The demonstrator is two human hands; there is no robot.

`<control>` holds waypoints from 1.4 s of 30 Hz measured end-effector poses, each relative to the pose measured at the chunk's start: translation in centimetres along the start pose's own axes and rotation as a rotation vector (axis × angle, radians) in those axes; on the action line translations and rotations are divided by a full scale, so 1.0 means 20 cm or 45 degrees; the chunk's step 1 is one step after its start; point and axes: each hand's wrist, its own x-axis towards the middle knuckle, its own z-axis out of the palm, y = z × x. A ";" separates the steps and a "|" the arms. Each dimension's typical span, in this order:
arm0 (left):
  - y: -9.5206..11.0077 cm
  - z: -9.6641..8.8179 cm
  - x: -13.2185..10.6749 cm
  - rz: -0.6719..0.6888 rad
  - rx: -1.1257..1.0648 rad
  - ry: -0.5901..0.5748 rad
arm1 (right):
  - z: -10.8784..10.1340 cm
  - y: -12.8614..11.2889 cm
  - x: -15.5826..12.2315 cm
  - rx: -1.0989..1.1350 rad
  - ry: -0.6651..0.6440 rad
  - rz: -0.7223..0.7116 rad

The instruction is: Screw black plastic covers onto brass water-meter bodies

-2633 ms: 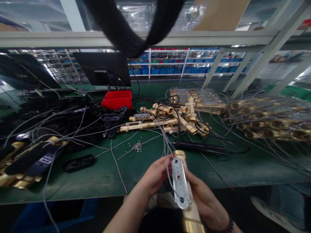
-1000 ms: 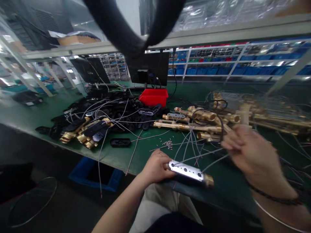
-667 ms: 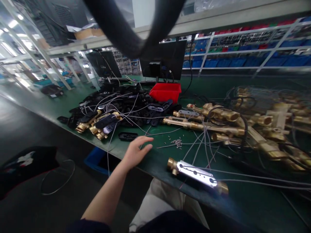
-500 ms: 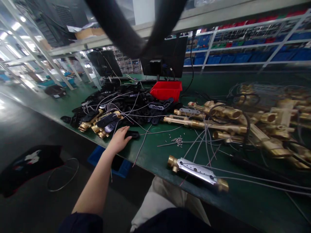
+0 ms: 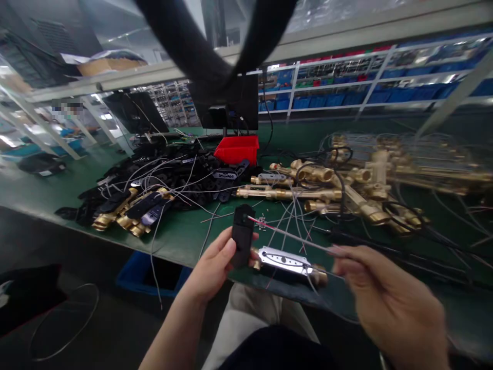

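Note:
My left hand (image 5: 213,267) grips a flat black plastic cover (image 5: 242,236) and holds it raised over the table's front edge. Between the fingertips of my right hand (image 5: 385,293) is a thin grey cable (image 5: 296,237), whose pinkish end reaches the upper part of the cover; whether it passes into it I cannot tell. Behind and below the cover lies a brass fitting with a silver plate (image 5: 287,260), partly hidden by my left fingers. A small heap of tiny metal screws or pins (image 5: 262,222) sits just beyond the cover.
Brass valve bodies (image 5: 370,190) with tangled cables pile up on the right. Black covers (image 5: 173,172) heap at the left, some brass fittings (image 5: 133,216) before them. A red bin (image 5: 238,149) stands at the back. Below the edge is a blue crate (image 5: 127,275).
My left hand has picked the black cover up off the table and brought it right. My right hand has come into view with the grey cable. The camera view has shifted right.

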 end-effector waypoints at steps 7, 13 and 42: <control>-0.12 0.12 -0.02 0.039 -0.019 -0.009 | 0.24 -0.12 0.01 0.011 -0.015 -0.099; -0.11 0.22 -0.05 0.242 0.558 -0.033 | 0.30 -0.12 -0.04 -0.042 -0.068 -0.201; -0.09 0.16 -0.10 0.246 -0.248 0.217 | 0.14 -0.10 -0.11 -0.544 0.056 -0.437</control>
